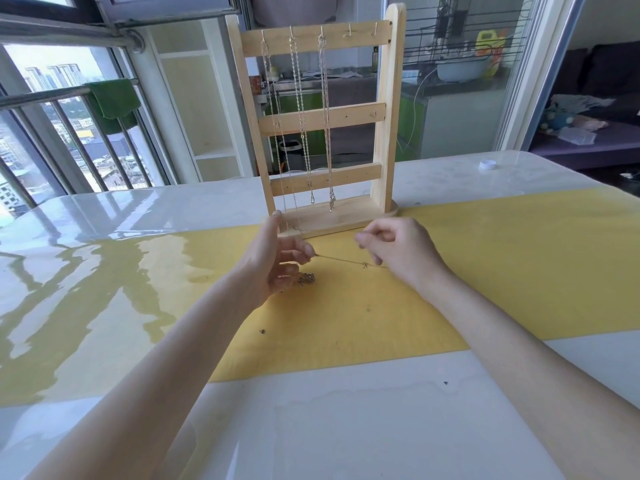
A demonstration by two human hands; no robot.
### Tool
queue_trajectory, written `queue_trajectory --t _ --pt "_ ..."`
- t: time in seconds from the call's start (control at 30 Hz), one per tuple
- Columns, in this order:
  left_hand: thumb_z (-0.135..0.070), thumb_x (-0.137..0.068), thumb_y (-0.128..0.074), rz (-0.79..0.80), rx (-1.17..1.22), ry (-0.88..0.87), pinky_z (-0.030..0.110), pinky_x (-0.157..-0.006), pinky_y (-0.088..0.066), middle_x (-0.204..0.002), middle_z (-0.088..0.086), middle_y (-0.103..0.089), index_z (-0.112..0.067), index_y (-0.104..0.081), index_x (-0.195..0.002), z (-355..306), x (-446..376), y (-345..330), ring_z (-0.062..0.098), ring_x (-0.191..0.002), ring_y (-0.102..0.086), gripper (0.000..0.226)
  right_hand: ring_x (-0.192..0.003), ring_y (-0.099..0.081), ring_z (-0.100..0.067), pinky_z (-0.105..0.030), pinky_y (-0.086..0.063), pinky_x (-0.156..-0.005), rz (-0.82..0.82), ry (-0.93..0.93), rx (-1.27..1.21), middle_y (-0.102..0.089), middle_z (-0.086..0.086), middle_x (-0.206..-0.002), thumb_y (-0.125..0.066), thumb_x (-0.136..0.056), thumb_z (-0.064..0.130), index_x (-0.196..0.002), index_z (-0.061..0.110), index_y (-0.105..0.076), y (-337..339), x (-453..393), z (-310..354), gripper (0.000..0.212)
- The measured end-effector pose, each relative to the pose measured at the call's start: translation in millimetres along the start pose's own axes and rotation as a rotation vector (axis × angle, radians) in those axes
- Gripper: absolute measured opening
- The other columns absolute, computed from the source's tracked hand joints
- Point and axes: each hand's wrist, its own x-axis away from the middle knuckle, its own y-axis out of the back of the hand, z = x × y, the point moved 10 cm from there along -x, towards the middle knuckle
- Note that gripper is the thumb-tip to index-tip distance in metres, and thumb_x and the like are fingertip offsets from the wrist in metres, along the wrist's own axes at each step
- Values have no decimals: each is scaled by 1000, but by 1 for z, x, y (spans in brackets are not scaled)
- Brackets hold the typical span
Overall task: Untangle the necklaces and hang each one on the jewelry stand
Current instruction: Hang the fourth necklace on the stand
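A wooden jewelry stand (386, 109) stands upright at the back of the yellow mat (519, 258). Three chains hang from hooks on its top bar: one at the left (277, 133), one in the middle (301, 116) and one to the right (325, 109). A thin gold necklace (343, 260) is stretched taut just above the mat between my hands. My left hand (273, 261) pinches its left end, and a small tangled clump of chain (306, 278) lies just below those fingers. My right hand (398, 251) pinches the right end near a small star-shaped charm.
The mat lies on a glossy white table (346, 427). A white bottle cap (487, 164) sits at the far right of the table. Two free hooks (362, 31) stand at the right of the stand's top bar. A railing and window are at the left.
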Motion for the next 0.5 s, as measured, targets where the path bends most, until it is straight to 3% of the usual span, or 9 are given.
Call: queue_trajectory --t 0.13,0.27,0.43,0.5 --pt "-55 -98 -19 -14 -125 -42 20 -44 -31 -82 6 -54 -7 -61 -63 -2 1 -1 14 -60 -39 73 -31 -30 -5 -18 -23 -38 -118 -132 -266 -49 -3 -48 -44 -99 28 -62 11 -53 16 -2 -13 41" --pt "-55 -99 -15 40 -131 -47 23 -54 -35 -81 2 -62 -9 -65 -66 -3 1 -8 15 -66 -46 75 -29 -22 -9 -18 -14 -39 -120 -316 -599 -48 -5 -44 -30 -102 41 -64 8 -54 17 1 -31 55" --pt "-45 -99 -25 101 280 -113 29 -74 -40 -62 0 -63 -16 -58 -45 -16 1 -13 16 -69 -57 70 -29 -20 -10 -18 -13 -38 -32 -438 -668 -51 -9 -48 -26 -101 46 -69 6 -57 4 5 -44 60" --pt "-44 -99 -26 134 413 -146 30 -78 -45 -51 1 -53 -14 -57 -48 -25 4 -15 15 -57 -58 67 -29 -19 -10 -17 -13 -37 26 -487 -715 -52 -9 -49 -24 -101 48 -74 5 -59 -3 7 -47 62"
